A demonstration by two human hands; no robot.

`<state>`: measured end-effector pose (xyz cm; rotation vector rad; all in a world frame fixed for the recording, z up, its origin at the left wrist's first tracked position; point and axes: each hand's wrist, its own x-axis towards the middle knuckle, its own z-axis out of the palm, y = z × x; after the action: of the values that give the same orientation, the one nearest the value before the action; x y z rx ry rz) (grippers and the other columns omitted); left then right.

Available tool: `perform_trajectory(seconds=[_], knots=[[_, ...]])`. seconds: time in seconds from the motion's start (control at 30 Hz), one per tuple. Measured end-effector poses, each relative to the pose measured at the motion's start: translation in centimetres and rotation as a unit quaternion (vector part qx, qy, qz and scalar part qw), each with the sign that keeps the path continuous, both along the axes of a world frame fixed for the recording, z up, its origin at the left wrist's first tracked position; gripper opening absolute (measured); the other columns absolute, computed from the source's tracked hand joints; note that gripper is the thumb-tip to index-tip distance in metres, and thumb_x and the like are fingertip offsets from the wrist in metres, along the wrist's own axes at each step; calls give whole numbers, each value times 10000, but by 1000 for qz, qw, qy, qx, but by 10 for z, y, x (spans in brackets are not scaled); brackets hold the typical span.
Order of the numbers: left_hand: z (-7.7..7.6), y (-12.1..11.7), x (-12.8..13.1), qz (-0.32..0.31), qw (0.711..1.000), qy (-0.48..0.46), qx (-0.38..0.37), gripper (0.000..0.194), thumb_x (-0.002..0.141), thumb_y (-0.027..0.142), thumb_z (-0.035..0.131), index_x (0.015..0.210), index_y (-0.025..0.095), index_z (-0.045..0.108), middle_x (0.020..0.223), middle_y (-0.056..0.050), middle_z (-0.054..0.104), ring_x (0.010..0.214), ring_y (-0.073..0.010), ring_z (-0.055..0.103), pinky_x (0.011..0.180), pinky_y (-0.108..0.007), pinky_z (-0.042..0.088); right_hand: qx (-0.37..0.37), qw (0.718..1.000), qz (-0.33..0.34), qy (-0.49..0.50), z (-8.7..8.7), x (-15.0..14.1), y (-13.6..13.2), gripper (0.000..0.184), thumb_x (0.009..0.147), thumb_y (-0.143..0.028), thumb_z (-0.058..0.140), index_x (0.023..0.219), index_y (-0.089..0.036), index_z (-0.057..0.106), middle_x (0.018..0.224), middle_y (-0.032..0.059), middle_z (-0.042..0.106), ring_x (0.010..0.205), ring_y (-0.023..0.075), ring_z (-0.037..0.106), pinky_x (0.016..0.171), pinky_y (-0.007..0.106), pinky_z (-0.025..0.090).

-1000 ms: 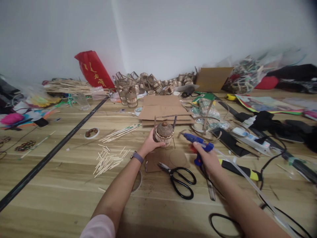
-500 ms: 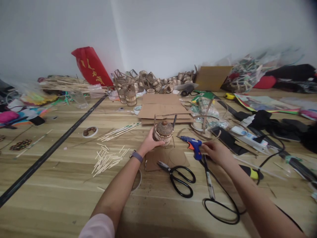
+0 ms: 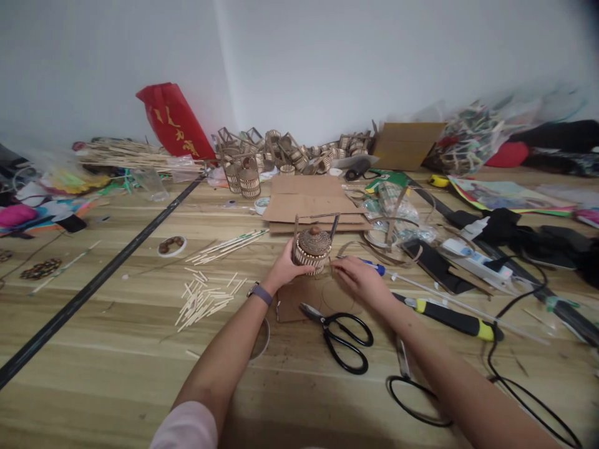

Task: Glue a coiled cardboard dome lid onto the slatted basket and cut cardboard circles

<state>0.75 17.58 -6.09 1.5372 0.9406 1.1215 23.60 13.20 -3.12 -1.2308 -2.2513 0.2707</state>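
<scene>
My left hand (image 3: pixel 287 269) is wrapped round a small round basket (image 3: pixel 312 254) with pale sticks round its side, a coiled brown lid with a knob, and an upright handle. My right hand (image 3: pixel 360 277) is at the basket's right side, fingertips pinched on a thin brown strand (image 3: pixel 331 267) beside it. Behind this hand shows the blue end of a glue gun (image 3: pixel 375 267); the rest of it is hidden. Below the hands lie black-handled scissors (image 3: pixel 334 333) and a piece of cardboard (image 3: pixel 294 299) with a circle marked on it.
Short sticks (image 3: pixel 210 299) and longer sticks (image 3: pixel 229 246) lie to the left, near a dish of brown beads (image 3: pixel 172 246). Folded cardboard (image 3: pixel 309 190) is behind the basket. A yellow-black cutter (image 3: pixel 449 318), a power strip (image 3: pixel 477 265) and cables are on the right. Several small baskets (image 3: pixel 285 149) stand by the wall.
My right hand has let go of the glue gun and moved left to the basket's side, where its fingers have closed on the strand. The left hand still holds the basket.
</scene>
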Motion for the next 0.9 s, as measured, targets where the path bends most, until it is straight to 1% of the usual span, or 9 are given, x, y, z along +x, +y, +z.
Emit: perform_trajectory(seconds=[0.07,0.13,0.3,0.43,0.63,0.8,0.9], knots=[[-2,1,0,0,1000,-2,1,1105,568,345,887,1476,161,284,1468,-165,458,1389,-306,387,1168,-422,258,11,999,35,-22,3,1,3,241,919,-233,490,974,-213,724,876,92,698,826,223,646,740,306,493],[-4,2,0,0,1000,-4,2,1112,570,339,887,1479,158,272,1476,-172,447,1389,-304,387,1167,-423,259,22,997,56,-37,3,1,5,220,925,-232,506,926,-217,725,867,90,683,802,215,638,711,289,481],[-12,5,-1,-3,1000,-8,2,1121,579,352,888,1488,158,261,1482,-173,438,1388,-299,389,1156,-411,282,53,995,73,-46,-1,-3,11,231,952,-232,488,902,-216,713,845,81,645,751,199,623,658,272,472],[-15,6,-1,-2,1000,-9,7,1115,575,372,892,1487,172,283,1486,-158,436,1384,-296,395,1157,-403,284,78,994,71,-34,-7,-9,12,224,961,-240,485,907,-224,701,840,69,638,743,188,620,656,267,490],[-14,6,-1,-2,1000,-8,16,1099,578,369,890,1481,160,299,1478,-156,449,1376,-295,404,1153,-396,292,119,991,54,-17,-18,-19,11,225,967,-221,468,910,-198,684,844,86,655,758,205,633,677,296,521],[-15,7,-1,0,1000,-5,15,1090,583,368,888,1479,164,303,1467,-154,463,1357,-294,429,1141,-401,313,151,987,43,-18,-22,-22,6,212,965,-199,470,943,-193,680,856,86,669,761,204,642,670,292,522],[-14,6,0,0,1000,-5,18,1073,585,357,886,1472,157,316,1460,-156,470,1363,-294,421,1146,-399,304,173,984,39,-22,-24,-22,6,213,968,-194,468,943,-180,680,847,94,677,769,211,642,675,299,516]])
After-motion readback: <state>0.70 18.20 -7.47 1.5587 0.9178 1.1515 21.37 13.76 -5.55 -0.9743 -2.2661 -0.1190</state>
